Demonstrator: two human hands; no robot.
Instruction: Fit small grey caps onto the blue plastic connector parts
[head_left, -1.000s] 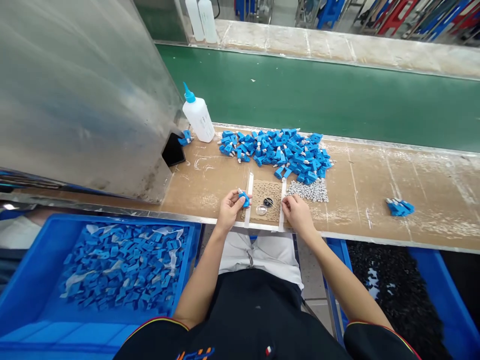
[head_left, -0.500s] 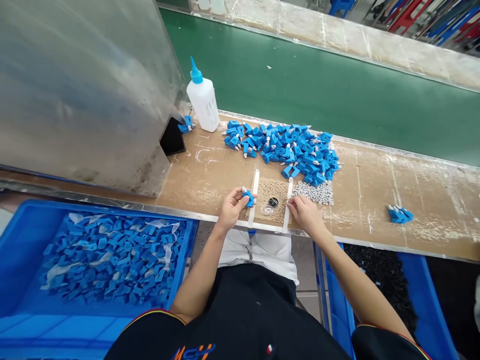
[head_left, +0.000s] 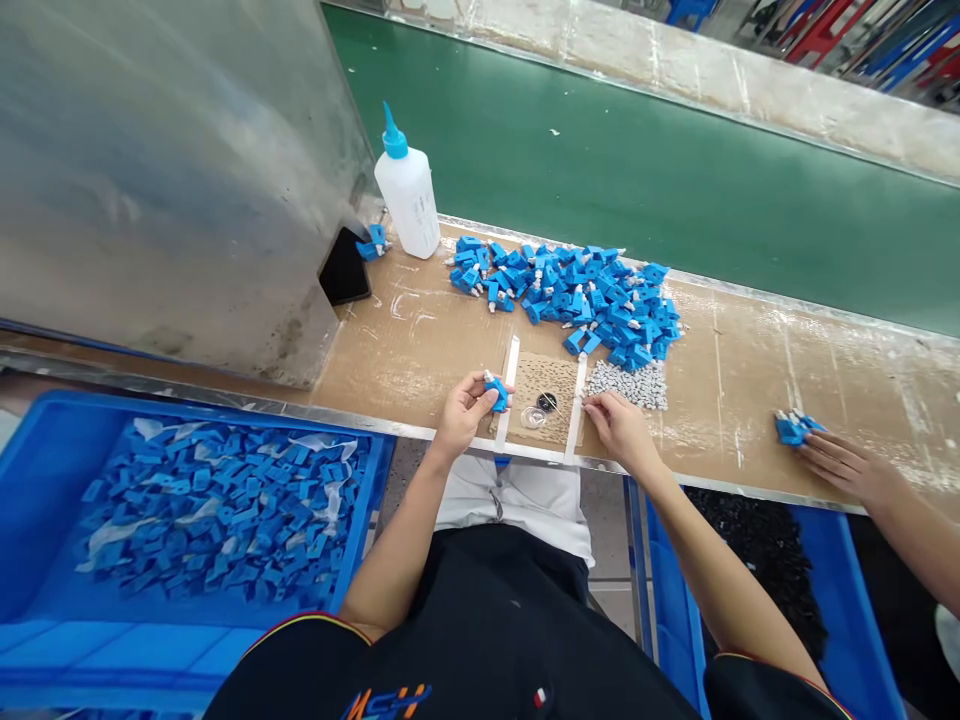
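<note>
My left hand (head_left: 463,412) is closed around a blue plastic piece (head_left: 496,392) with a small white part at its top, held up at the table's front edge. My right hand (head_left: 619,426) is pinched shut over the right white tape strip (head_left: 576,420); whatever lies between its fingertips is too small to make out. Between the hands is a speckled brown pad (head_left: 551,370). On it sit a small black round cap (head_left: 547,402), a clear round dish (head_left: 533,418) and a thin pale stick. A pile of small grey pieces (head_left: 630,385) lies just beyond my right hand.
A heap of blue pieces (head_left: 592,295) lies behind the pad. A white bottle with a blue nozzle (head_left: 409,200) stands near the metal panel (head_left: 165,180). Another person's hand (head_left: 847,465) reaches a few blue pieces (head_left: 795,428) at right. A blue bin (head_left: 45,500) stands lower left.
Another person's hand has come in from the right to the small group of blue pieces. My right hand has shifted slightly right; my left hand still holds the blue piece.
</note>
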